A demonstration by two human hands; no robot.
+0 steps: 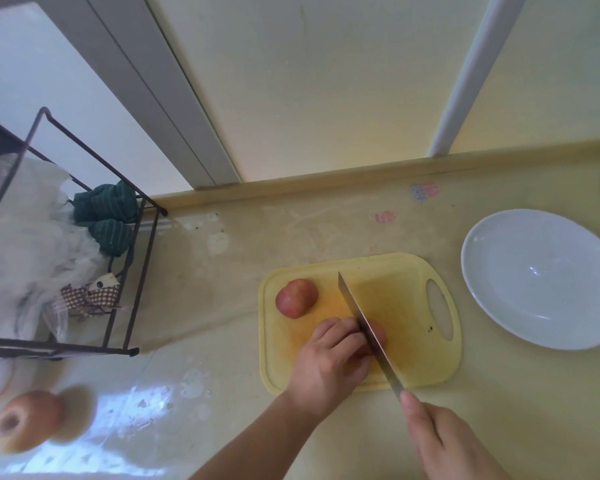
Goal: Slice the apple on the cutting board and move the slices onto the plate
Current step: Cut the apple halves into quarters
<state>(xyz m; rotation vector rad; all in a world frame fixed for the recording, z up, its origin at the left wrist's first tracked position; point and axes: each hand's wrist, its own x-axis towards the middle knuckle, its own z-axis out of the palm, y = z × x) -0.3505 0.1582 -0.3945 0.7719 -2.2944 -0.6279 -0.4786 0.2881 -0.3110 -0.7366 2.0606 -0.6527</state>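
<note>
Right hand point(444, 441) wrapped round smooth steel knife point(364, 327); left hand point(329, 362) curled on rounded apple piece point(378, 332), yellow plastic cutting board point(413, 358); glossy oval plate point(541, 278) beside.

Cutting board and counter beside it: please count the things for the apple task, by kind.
Apple pieces: 2, one lying free, one under the left hand
Knife: 1
Cutting board: 1
Plate: 1
Total: 5
</note>
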